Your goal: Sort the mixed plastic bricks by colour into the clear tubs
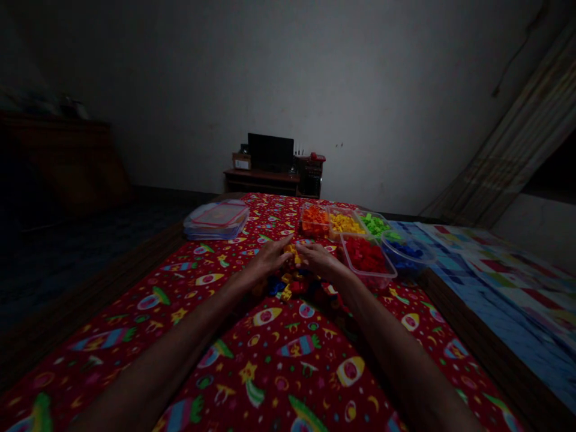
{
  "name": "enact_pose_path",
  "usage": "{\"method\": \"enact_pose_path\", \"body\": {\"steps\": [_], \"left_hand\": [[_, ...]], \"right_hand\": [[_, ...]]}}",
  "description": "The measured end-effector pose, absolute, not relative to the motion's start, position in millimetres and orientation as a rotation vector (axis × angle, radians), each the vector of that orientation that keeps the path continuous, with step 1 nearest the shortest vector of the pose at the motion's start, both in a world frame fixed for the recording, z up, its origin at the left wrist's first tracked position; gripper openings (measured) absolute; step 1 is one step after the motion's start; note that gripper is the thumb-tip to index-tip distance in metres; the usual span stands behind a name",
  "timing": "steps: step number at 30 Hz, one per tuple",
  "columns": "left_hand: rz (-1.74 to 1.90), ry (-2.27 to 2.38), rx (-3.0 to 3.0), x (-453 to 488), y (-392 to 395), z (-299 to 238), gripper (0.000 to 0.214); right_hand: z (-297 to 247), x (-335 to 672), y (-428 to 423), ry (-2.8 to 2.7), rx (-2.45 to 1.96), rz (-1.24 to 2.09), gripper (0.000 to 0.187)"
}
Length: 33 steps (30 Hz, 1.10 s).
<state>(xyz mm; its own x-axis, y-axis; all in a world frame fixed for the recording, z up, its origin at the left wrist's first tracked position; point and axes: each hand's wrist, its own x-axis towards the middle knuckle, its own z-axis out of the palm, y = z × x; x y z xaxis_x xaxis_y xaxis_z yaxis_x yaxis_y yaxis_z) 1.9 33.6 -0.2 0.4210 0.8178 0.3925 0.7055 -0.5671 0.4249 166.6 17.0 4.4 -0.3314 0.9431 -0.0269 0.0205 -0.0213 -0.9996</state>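
Head view, dim. Left hand (269, 259) and right hand (318, 260) lie over loose plastic bricks (288, 287) on a red printed cloth (216, 264), fingers extended, nearly meeting; any held brick is hidden. Clear tub of red bricks (366, 259) just beyond right hand.

Head-worn camera, facing forward and down, above the left hand (269, 259), right hand (318, 259)

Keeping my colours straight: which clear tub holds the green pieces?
The clear tub of green pieces, back row, right of the yellow tub and behind the red tub; only it holds green.
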Motion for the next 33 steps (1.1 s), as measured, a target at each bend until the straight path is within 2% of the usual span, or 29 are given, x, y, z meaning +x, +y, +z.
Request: {"method": "enact_pose_path", "body": {"steps": [4, 10, 13, 17, 23, 25, 29, 33], "left_hand": [[0.798, 1.334, 2.464, 7, 29, 1, 0.067], [0.632, 1.256, 2.588, 12, 20, 5, 0.08], [0.551, 1.26, 2.614, 5, 18, 13, 0.077], [0.635, 1.368, 2.53, -14, 23, 22, 0.066], [0.648, 1.455, 2.393, -31, 35, 18, 0.053], [0.64, 1.45, 2.395, -31, 37, 15, 0.051], [0.634, 1.45, 2.381, -33, 41, 14, 0.051], [0.658, 1.457, 2.362, -39, 46, 12, 0.05]], "right_hand": [[0, 163, 17, -1.316, -0.968, 1.631, 0.03], [-7, 163, 19, -1.317, -1.005, 1.606, 0.023], [-2, 171, 17, -1.321, -1.035, 1.525, 0.026], [20, 194, 26, -1.324, -1.127, 1.269, 0.026], [73, 247, 87, -1.347, -1.393, 0.88, 0.012], [86, 262, 111, -1.299, -1.507, 0.777, 0.013], [102, 283, 143, -1.234, -1.624, 0.686, 0.02], [107, 288, 151, -1.236, -1.646, 0.671, 0.019]]}}
